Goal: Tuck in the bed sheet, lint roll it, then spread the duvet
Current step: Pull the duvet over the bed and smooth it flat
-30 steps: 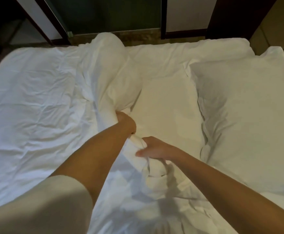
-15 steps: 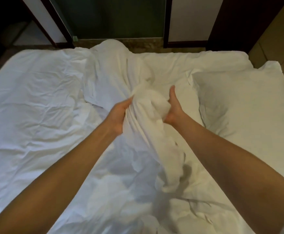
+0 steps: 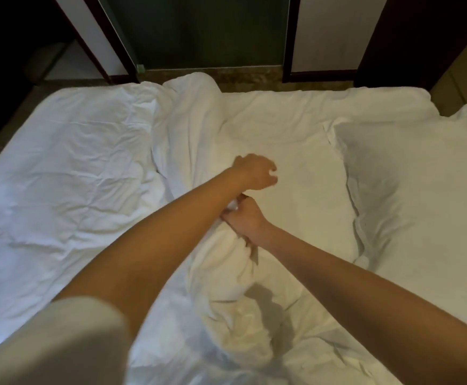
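A white duvet (image 3: 68, 176) lies crumpled over the left half of the bed, with a bunched ridge running from the far edge down the middle towards me. My right hand (image 3: 245, 219) grips a fistful of that ridge near the bed's centre. Just beyond it my left hand (image 3: 256, 170) reaches forward with loosely curved fingers and holds nothing, hovering where the ridge meets the bare sheet. The smooth cream bed sheet (image 3: 304, 173) shows between the ridge and the pillow.
A large white pillow (image 3: 421, 195) lies on the right side of the bed. Beyond the far edge is a strip of floor (image 3: 249, 77), then dark wooden frames and a dark green panel (image 3: 199, 29). Dark floor lies to the left.
Both hands had lifted a bunch of duvet between them. Now the bunch is lowered, my left hand has let go and reached forward, and my right hand grips the fabric lower down.
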{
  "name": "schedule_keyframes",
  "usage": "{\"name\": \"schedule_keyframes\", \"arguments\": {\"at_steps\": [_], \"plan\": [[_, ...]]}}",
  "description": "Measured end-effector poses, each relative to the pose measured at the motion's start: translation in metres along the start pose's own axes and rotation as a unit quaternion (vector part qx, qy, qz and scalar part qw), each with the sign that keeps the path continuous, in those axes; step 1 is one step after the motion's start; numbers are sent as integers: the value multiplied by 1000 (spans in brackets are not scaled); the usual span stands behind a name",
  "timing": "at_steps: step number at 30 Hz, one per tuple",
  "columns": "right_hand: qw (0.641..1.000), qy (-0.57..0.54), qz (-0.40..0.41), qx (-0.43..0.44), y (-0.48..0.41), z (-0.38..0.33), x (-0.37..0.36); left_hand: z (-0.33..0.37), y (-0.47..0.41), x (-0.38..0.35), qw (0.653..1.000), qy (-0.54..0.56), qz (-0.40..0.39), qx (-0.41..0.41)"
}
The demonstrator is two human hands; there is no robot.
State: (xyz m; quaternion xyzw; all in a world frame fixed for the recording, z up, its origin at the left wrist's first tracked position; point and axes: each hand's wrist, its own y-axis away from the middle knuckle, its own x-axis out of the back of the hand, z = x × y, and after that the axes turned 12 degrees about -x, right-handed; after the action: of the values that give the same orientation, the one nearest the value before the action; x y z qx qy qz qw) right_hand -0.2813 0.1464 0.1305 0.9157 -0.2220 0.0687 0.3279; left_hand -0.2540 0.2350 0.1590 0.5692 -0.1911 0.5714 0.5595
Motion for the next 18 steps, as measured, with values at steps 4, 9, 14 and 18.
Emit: {"name": "schedule_keyframes", "arguments": {"at_steps": [4, 9, 14, 18], "plan": [[990, 141, -21, 2, -3, 27, 22, -22, -17, -36, 952, -214, -129, 177], [997, 25, -73, -23, -2, 34, 39, -36, -19, -26, 937, 224, 178, 202], [883, -416, -89, -200, -31, 20, 90, -33, 34, 55, 637, 667, 366, 127], [817, -526, -144, -186, -50, -25, 104, -40, 81, 23, 629, 670, 352, 179]]}}
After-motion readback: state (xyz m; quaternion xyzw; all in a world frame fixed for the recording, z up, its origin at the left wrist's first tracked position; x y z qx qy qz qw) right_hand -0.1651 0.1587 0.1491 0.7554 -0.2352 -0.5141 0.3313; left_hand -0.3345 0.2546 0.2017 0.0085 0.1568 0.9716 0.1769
